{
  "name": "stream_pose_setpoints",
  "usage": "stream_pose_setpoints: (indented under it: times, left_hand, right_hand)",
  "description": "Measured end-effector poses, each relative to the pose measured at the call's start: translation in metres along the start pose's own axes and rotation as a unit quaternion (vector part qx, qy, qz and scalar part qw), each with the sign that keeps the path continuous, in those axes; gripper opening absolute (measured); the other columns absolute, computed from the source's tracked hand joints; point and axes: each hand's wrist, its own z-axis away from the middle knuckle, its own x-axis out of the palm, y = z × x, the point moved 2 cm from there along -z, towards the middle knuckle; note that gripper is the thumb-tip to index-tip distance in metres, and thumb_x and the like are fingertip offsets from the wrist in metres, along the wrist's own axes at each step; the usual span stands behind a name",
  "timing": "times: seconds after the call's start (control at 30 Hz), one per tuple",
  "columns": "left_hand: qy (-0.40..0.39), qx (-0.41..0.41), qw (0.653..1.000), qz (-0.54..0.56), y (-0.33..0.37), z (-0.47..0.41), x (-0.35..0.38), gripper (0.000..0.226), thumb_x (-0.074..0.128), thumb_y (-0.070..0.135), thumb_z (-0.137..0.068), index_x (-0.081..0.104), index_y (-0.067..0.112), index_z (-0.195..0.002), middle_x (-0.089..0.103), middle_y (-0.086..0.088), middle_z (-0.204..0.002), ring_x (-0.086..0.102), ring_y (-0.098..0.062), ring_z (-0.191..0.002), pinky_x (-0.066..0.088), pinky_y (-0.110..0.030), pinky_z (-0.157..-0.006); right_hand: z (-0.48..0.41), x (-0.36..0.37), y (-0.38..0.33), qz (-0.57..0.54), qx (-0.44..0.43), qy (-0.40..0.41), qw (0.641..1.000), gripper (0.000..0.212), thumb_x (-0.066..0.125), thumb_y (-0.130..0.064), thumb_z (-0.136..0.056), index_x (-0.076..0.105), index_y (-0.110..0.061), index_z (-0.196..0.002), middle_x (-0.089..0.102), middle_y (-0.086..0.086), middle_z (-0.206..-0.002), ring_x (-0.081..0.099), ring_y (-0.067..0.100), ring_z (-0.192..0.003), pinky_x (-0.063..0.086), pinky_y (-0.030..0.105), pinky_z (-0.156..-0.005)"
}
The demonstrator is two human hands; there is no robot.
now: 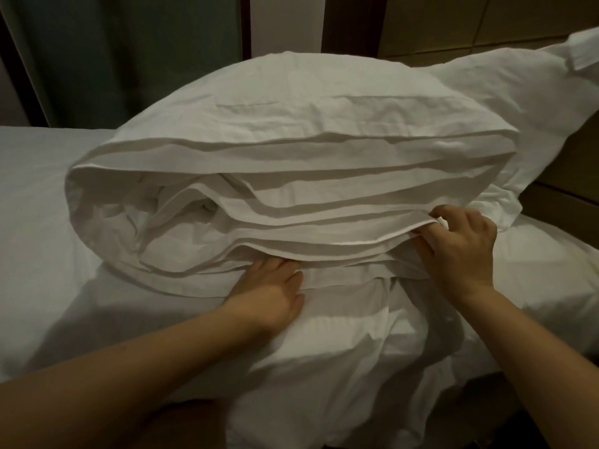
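White sheet [39, 196] covers the mattress in this dim bedroom, where I work at a pillow. My right hand [460, 247] pinches the open hem of the pillowcase [324, 222] between thumb and curled fingers, knuckles up and wrist bent, with the forearm reaching in from the lower right. My left hand [272, 290] lies palm down just below that hem. Its fingers are straight and slid under the lowest fold, the thumb is spread to the side on the cloth, and the fingertips are hidden by the fabric. Its forearm stretches in low from the lower left.

The pillowcase mouth faces me in loose stacked folds and gapes at the left. The pillow [291, 118] inside bulges up behind it, lying across the middle of the bed. Under both hands lies a rumpled white quilt [340, 345]. A second pillow [525, 82] leans behind on the right against the wooden headboard [437, 24]. A dark curtain [129, 53] hangs at the back left.
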Motion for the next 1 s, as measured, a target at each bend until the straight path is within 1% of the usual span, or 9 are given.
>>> stream_pose_setpoints:
  times: [0.2, 0.33, 0.43, 0.53, 0.6, 0.73, 0.83, 0.93, 1.0]
  left_hand:
    - [-0.076, 0.002, 0.997, 0.004, 0.022, -0.024, 0.003, 0.049, 0.027, 0.049, -0.099, 0.041, 0.023, -0.138, 0.023, -0.001, -0.153, 0.024, -0.025, -0.136, 0.018, -0.04, -0.111]
    - [-0.134, -0.014, 0.991, 0.018, 0.029, -0.042, 0.012, 0.061, 0.024, 0.058, -0.097, 0.02, 0.028, -0.15, -0.006, 0.006, -0.159, 0.002, -0.022, -0.146, 0.005, -0.043, -0.117]
    - [-0.128, -0.043, 0.99, 0.039, 0.032, -0.049, 0.021, 0.066, 0.021, 0.06, -0.096, 0.012, 0.025, -0.151, -0.01, 0.006, -0.159, -0.006, -0.019, -0.146, -0.001, -0.043, -0.118]
    - [-0.092, -0.041, 0.993, 0.064, 0.029, -0.051, 0.026, 0.061, 0.024, 0.057, -0.096, 0.026, 0.022, -0.147, 0.003, 0.006, -0.159, 0.004, -0.019, -0.146, 0.006, -0.044, -0.118]
    - [-0.057, -0.054, 0.99, 0.116, 0.024, -0.055, 0.027, 0.048, 0.029, 0.048, -0.099, 0.042, 0.021, -0.136, 0.026, 0.0, -0.153, 0.025, -0.02, -0.138, 0.02, -0.037, -0.113]
    - [0.099, -0.153, 0.963, 0.199, 0.011, -0.061, 0.023, 0.031, 0.032, 0.028, -0.103, 0.053, 0.02, -0.124, 0.052, -0.002, -0.13, 0.046, -0.015, -0.116, 0.029, -0.021, -0.098]
    - [0.025, -0.202, 0.97, 0.132, 0.016, -0.064, 0.017, 0.03, 0.031, 0.012, -0.102, 0.054, 0.007, -0.121, 0.057, -0.015, -0.122, 0.053, -0.033, -0.114, 0.041, -0.041, -0.098]
    - [-0.029, -0.171, 0.985, 0.008, 0.018, -0.061, 0.013, 0.009, 0.078, 0.012, -0.071, 0.069, 0.009, -0.072, 0.067, -0.013, -0.071, 0.065, -0.03, -0.067, 0.055, -0.035, -0.058]
    - [-0.049, -0.156, 0.986, -0.044, 0.016, -0.058, 0.009, 0.008, 0.077, 0.015, -0.074, 0.07, 0.012, -0.077, 0.067, -0.011, -0.076, 0.065, -0.029, -0.071, 0.055, -0.036, -0.065]
  right_hand:
    - [-0.02, -0.012, 0.011, -0.001, -0.098, -0.017, 0.995, 0.026, 0.057, -0.031, -0.084, 0.071, -0.01, -0.077, 0.065, 0.013, -0.094, 0.044, 0.031, -0.093, 0.03, 0.041, -0.078]
    - [-0.042, -0.021, 0.023, -0.019, -0.14, -0.007, 0.99, 0.029, 0.059, -0.032, -0.086, 0.071, -0.009, -0.074, 0.067, 0.009, -0.086, 0.049, 0.028, -0.086, 0.033, 0.039, -0.074]
    - [-0.046, -0.02, 0.022, -0.03, -0.12, -0.019, 0.992, 0.031, 0.056, -0.033, -0.088, 0.068, -0.008, -0.075, 0.068, 0.009, -0.081, 0.058, 0.032, -0.076, 0.033, 0.036, -0.074]
    - [-0.044, -0.019, 0.02, -0.037, -0.085, -0.023, 0.995, 0.033, 0.053, -0.032, -0.088, 0.065, -0.006, -0.073, 0.065, 0.01, -0.074, 0.058, 0.032, -0.068, 0.028, 0.032, -0.07]
    - [-0.042, -0.018, 0.02, -0.033, -0.073, -0.026, 0.996, 0.032, 0.052, -0.031, -0.088, 0.063, -0.006, -0.073, 0.063, 0.009, -0.071, 0.057, 0.031, -0.066, 0.026, 0.031, -0.069]
    - [-0.045, -0.017, 0.02, -0.027, -0.051, -0.043, 0.997, 0.028, 0.054, -0.032, -0.087, 0.063, -0.009, -0.074, 0.063, 0.007, -0.073, 0.056, 0.03, -0.069, 0.023, 0.03, -0.068]
    - [-0.046, -0.018, 0.019, -0.024, -0.044, -0.052, 0.997, 0.027, 0.054, -0.032, -0.087, 0.063, -0.009, -0.075, 0.063, 0.007, -0.074, 0.056, 0.03, -0.07, 0.02, 0.028, -0.069]
    - [-0.043, -0.018, 0.017, -0.026, -0.04, -0.054, 0.997, 0.026, 0.055, -0.03, -0.087, 0.063, -0.009, -0.075, 0.063, 0.007, -0.073, 0.056, 0.03, -0.069, 0.022, 0.031, -0.068]
    - [-0.04, -0.018, 0.016, -0.028, -0.034, -0.055, 0.998, 0.026, 0.054, -0.03, -0.087, 0.063, -0.009, -0.074, 0.063, 0.007, -0.073, 0.057, 0.031, -0.069, 0.023, 0.032, -0.068]
